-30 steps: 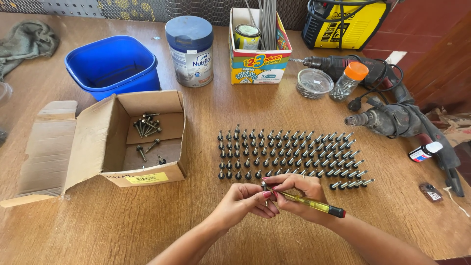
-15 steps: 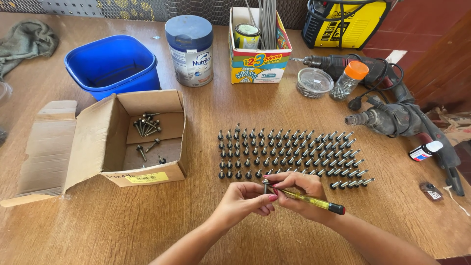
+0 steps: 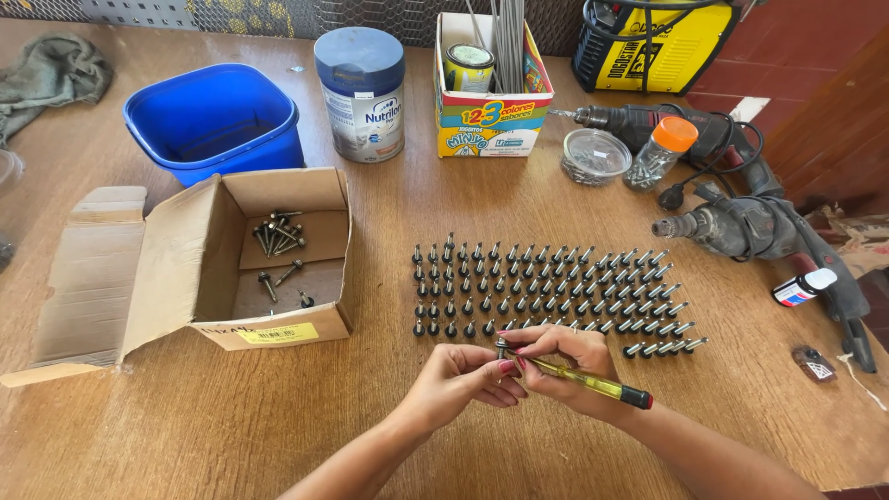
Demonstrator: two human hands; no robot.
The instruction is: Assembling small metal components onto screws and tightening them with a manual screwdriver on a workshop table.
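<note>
Nearest, the left hand (image 3: 463, 380) pinches a screw (image 3: 502, 347) upright at the table's near edge, and the right hand (image 3: 565, 356) grips a yellow screwdriver (image 3: 593, 384) against it. Just beyond stand rows of screws (image 3: 546, 292); a slip could topple them. Far left, a cardboard box (image 3: 278, 268)
</note>
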